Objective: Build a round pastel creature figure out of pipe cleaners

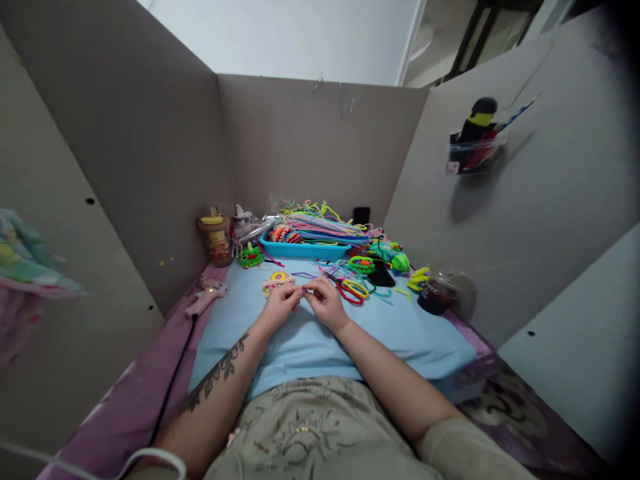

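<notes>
My left hand (280, 301) and my right hand (325, 303) meet above the blue cloth (320, 357), fingertips pinched close together. Between them is something small and thin, with hints of purple and red; its kind cannot be made out. Just behind my left hand lies a yellow, pink and cream fuzzy piece (278, 279). Beyond my right hand are red and yellow looped scissor-like handles (354, 291) among loose coloured fuzzy stems (345, 268).
A blue tray (306, 251) piled with fuzzy stems stands at the back. Green fuzzy rings (251, 257) lie near it. At left are a brown-lidded cup (216, 240) and a pink corded device (207, 299); at right, a dark cup (436, 295). Grey partitions (320, 140) surround the table.
</notes>
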`<state>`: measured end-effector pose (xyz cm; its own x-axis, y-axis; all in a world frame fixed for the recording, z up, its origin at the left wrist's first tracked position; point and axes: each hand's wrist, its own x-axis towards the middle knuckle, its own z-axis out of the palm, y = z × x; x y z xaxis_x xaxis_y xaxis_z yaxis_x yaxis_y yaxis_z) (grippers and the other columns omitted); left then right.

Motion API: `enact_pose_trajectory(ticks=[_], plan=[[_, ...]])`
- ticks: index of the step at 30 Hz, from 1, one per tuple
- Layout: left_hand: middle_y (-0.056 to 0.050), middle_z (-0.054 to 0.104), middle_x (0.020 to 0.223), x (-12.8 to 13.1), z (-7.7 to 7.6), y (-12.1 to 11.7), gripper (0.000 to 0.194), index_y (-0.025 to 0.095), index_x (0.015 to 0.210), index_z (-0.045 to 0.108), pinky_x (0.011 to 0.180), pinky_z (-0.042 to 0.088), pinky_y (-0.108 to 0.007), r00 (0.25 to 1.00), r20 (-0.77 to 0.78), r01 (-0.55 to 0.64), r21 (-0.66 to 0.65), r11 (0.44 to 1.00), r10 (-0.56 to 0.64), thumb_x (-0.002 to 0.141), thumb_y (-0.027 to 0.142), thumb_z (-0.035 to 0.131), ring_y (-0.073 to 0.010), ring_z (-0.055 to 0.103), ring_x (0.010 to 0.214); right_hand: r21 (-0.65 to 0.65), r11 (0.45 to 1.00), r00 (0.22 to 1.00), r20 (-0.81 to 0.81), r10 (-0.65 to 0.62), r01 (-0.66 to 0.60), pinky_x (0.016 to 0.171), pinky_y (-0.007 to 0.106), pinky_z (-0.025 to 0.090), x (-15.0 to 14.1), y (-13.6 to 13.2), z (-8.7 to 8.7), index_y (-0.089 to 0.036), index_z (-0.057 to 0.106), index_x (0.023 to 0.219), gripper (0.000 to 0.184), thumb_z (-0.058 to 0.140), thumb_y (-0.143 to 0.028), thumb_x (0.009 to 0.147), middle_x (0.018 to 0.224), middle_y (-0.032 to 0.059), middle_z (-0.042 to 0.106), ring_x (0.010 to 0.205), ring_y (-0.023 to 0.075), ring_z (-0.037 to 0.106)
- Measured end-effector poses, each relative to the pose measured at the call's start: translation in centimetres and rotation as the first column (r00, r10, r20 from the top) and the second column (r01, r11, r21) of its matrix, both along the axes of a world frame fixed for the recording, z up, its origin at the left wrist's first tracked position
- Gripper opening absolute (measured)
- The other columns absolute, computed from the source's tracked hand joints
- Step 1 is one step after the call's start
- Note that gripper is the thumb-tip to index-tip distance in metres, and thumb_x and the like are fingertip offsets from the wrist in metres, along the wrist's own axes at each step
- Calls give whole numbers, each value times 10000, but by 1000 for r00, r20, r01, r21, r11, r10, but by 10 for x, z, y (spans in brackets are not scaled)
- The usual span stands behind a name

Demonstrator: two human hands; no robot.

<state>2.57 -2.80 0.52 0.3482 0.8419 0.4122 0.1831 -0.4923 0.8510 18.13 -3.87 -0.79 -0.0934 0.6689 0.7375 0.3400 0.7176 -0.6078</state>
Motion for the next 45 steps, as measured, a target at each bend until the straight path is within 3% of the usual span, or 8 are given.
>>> enact_pose_trajectory(ticks=[7, 18, 24, 30, 33, 36, 41, 45], plan=[[41, 454, 479, 1, -5, 3, 381, 145, 615, 551, 479, 287, -222, 997, 63, 43, -115, 992, -36, 840, 449, 501, -88, 391, 471, 7, 1000, 1000, 18, -18, 18, 571, 285, 402, 1, -3, 1, -220, 633, 906, 96, 601, -243, 818, 816, 35, 563, 604, 133, 437], [48, 395, 488, 2, -11, 5, 457, 168, 555, 444, 434, 263, -207, 987, 117, 128, -197, 972, -106, 816, 538, 503, -77, 353, 458, 17, 1000, 998, 54, -23, 22, 578, 277, 440, 2, 1, -4, -236, 677, 971, 173, 599, -229, 817, 874, 46, 547, 672, 143, 498], [34, 435, 499, 3, -16, 6, 461, 154, 562, 498, 420, 298, -207, 980, 177, 129, -227, 965, -90, 783, 556, 540, -79, 387, 449, 10, 1000, 998, 56, -17, 17, 607, 281, 440, 2, 2, -4, -222, 688, 888, 109, 613, -226, 808, 832, 41, 543, 705, 154, 506], [46, 432, 473, -6, -8, 5, 441, 109, 803, 679, 420, 283, -208, 940, 311, -98, -159, 983, 143, 773, 537, 574, -77, 374, 428, -2, 998, 998, 10, -56, 56, 610, 292, 425, 3, 2, -3, -216, 663, 860, 80, 609, -241, 808, 824, 38, 551, 672, 155, 487], [39, 460, 569, -28, 1, 11, 474, 135, 1016, 652, 431, 256, -206, 819, 451, -344, -112, 932, 356, 843, 534, 462, -69, 344, 448, -16, 997, 997, -24, -76, 76, 601, 289, 418, 4, 2, -2, -214, 655, 831, 59, 608, -234, 802, 818, 37, 551, 656, 151, 482], [23, 511, 642, -50, 9, 19, 457, 161, 1036, 642, 420, 237, -204, 729, 499, -488, -101, 867, 468, 863, 514, 409, -64, 336, 445, -42, 997, 997, -46, -69, 67, 626, 297, 420, 5, 0, 0, -212, 651, 787, 38, 613, -220, 790, 794, 31, 549, 668, 156, 488], [7, 571, 582, -63, 8, 24, 325, 135, 909, 709, 447, 321, -207, 803, 347, -500, -52, 865, 485, 792, 401, 563, -90, 438, 464, -114, 993, 998, -55, 26, -32, 697, 326, 438, -1, -1, 3, -216, 657, 740, 50, 624, -223, 776, 782, 41, 577, 729, 180, 527], [-62, 689, 726, -55, 2, 17, 167, 135, 789, 734, 592, 446, -242, 884, 205, -435, 33, 900, 419, 711, 262, 659, -155, 593, 651, -217, 964, 987, -72, 140, -153, 752, 327, 443, -17, 5, 6, -225, 684, 728, 19, 683, -222, 710, 762, 28, 601, 763, 180, 550]])
